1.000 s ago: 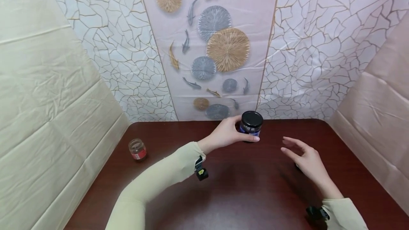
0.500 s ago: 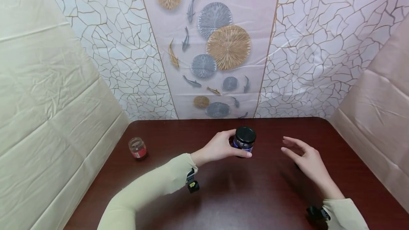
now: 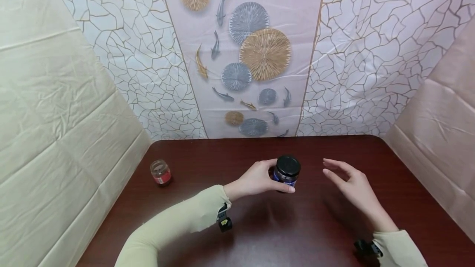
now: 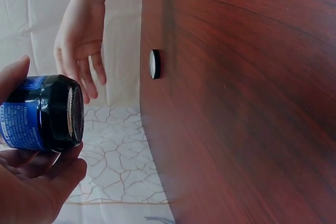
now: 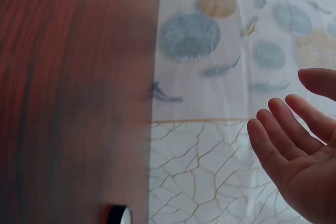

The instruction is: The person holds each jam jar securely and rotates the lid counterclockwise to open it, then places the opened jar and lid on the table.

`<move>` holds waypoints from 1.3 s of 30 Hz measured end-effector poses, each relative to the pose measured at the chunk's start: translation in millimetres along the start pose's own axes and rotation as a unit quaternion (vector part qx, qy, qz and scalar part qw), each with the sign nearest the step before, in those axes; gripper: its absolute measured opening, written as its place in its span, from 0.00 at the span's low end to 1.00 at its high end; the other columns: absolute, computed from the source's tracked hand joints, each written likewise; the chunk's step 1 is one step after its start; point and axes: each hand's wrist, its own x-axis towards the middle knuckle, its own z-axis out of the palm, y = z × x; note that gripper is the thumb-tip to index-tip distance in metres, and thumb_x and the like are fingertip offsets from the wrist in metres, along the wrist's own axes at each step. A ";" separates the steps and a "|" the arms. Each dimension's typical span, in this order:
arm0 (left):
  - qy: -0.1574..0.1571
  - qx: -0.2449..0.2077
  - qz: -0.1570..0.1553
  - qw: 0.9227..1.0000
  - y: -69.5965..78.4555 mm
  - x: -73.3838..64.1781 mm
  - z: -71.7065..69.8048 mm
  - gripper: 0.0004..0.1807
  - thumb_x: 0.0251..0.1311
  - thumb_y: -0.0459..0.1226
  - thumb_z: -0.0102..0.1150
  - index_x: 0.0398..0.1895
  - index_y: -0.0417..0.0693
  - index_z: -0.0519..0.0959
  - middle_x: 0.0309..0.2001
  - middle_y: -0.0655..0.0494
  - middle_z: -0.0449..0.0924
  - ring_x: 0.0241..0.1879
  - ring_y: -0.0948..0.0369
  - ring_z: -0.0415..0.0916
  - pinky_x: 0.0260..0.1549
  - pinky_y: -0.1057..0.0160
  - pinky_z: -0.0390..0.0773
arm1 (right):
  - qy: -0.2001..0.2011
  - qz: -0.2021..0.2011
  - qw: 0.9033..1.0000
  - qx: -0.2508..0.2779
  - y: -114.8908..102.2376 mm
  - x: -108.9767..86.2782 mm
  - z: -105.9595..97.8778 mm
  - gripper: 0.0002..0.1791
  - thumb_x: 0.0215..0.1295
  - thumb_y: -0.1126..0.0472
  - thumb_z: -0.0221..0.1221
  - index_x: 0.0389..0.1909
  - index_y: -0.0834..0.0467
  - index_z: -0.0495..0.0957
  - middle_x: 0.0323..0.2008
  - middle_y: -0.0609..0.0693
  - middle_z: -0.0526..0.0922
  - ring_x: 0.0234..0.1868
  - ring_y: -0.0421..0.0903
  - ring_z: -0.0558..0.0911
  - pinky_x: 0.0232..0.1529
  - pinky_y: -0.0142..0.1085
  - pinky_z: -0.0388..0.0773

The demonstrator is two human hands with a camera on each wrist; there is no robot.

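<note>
My left hand (image 3: pixel 255 180) grips a dark glass jar (image 3: pixel 285 173) with a black lid and a blue label, its thumb and fingers around the sides. Held above the table, the jar (image 4: pixel 39 114) shows its base and small label print in the left wrist view. To the right, my right hand (image 3: pixel 352 184) hovers with relaxed, slightly bent fingers and touches nothing. Below that hand a loose black lid (image 4: pixel 154 64) with a white inside lies on the tabletop; the right wrist view catches part of this lid (image 5: pixel 121 214), and the hand hides it in the head view.
An open small glass jar (image 3: pixel 161 173) with a red label stands at the table's left side. The dark red wooden table (image 3: pixel 208 155) ends at a patterned cloth backdrop (image 3: pixel 345 73), with plain fabric walls at the left (image 3: pixel 55 135) and right.
The left hand has brought the dark jar lower and nearer to me, then slightly right. My right hand has shifted a little left. The red-labelled jar has stayed put.
</note>
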 end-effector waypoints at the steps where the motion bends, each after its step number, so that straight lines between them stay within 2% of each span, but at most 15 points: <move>1: 0.000 -0.002 -0.001 1.000 -0.5 -0.4 0.9 0.33 0.47 0.54 0.79 0.57 0.61 0.79 0.44 0.72 0.82 0.44 0.71 0.79 0.43 0.67 0.77 | -0.001 -0.003 1.000 0.003 -3.0 0.2 0.8 0.25 0.72 0.47 0.61 0.64 0.53 0.77 0.58 0.52 0.82 0.53 0.23 0.73 0.48 0.25 0.72; 4: 0.000 -0.004 -0.001 1.000 -1.0 -1.3 3.3 0.33 0.47 0.54 0.79 0.57 0.60 0.79 0.43 0.72 0.82 0.43 0.71 0.79 0.43 0.67 0.78 | -0.007 -0.016 1.000 0.011 -12.8 0.9 3.0 0.24 0.73 0.47 0.59 0.65 0.53 0.77 0.58 0.52 0.82 0.52 0.23 0.75 0.47 0.21 0.72; 9: -0.001 -0.001 0.001 1.000 -0.5 -1.4 7.1 0.33 0.47 0.54 0.79 0.57 0.59 0.79 0.42 0.73 0.82 0.42 0.71 0.79 0.41 0.68 0.77 | -0.016 -0.049 0.998 0.021 -31.5 -0.4 6.0 0.22 0.75 0.50 0.58 0.66 0.51 0.75 0.58 0.50 0.82 0.50 0.24 0.77 0.44 0.22 0.75; 17: -0.018 -0.013 0.003 1.000 -1.2 -4.1 13.2 0.32 0.48 0.53 0.79 0.57 0.58 0.79 0.44 0.72 0.82 0.43 0.72 0.79 0.42 0.68 0.78 | -0.018 -0.116 0.992 0.054 -59.0 -4.8 12.3 0.22 0.74 0.60 0.59 0.66 0.47 0.75 0.58 0.46 0.83 0.52 0.36 0.81 0.42 0.24 0.75; 19: -0.022 -0.017 0.004 1.000 -2.2 -4.8 14.6 0.32 0.49 0.53 0.78 0.57 0.59 0.79 0.44 0.72 0.81 0.44 0.72 0.79 0.43 0.68 0.78 | -0.022 -0.123 0.990 0.062 -62.2 -5.8 14.2 0.23 0.73 0.61 0.60 0.67 0.47 0.75 0.57 0.46 0.83 0.52 0.38 0.82 0.43 0.24 0.76; 23: -0.021 -0.013 0.006 1.000 -1.8 -6.0 15.8 0.33 0.49 0.53 0.78 0.58 0.59 0.78 0.45 0.72 0.81 0.45 0.72 0.79 0.44 0.69 0.77 | -0.035 -0.132 0.988 0.072 -66.2 -7.5 17.1 0.23 0.73 0.61 0.60 0.67 0.45 0.75 0.58 0.45 0.82 0.53 0.36 0.81 0.44 0.25 0.77; 26: -0.019 -0.007 0.006 1.000 -1.2 -6.5 16.0 0.33 0.49 0.53 0.78 0.59 0.58 0.78 0.45 0.72 0.82 0.44 0.72 0.78 0.44 0.69 0.77 | -0.040 -0.141 0.987 0.066 -69.5 -8.8 17.9 0.24 0.72 0.61 0.61 0.67 0.45 0.75 0.59 0.45 0.81 0.55 0.34 0.79 0.47 0.25 0.76; 33: -0.026 -0.013 0.009 1.000 0.1 -7.2 16.4 0.34 0.49 0.53 0.78 0.60 0.56 0.78 0.45 0.72 0.82 0.43 0.72 0.79 0.42 0.70 0.77 | -0.058 -0.159 0.985 0.041 -75.0 -11.6 21.7 0.30 0.68 0.59 0.65 0.70 0.44 0.72 0.62 0.45 0.79 0.52 0.40 0.82 0.48 0.33 0.78; 39: -0.020 -0.006 0.014 1.000 0.3 -8.1 17.8 0.31 0.48 0.53 0.78 0.56 0.59 0.79 0.43 0.74 0.82 0.41 0.72 0.79 0.41 0.70 0.77 | -0.053 -0.155 0.985 0.052 -77.4 -11.6 29.1 0.34 0.63 0.58 0.70 0.70 0.44 0.72 0.62 0.45 0.79 0.55 0.40 0.79 0.50 0.26 0.74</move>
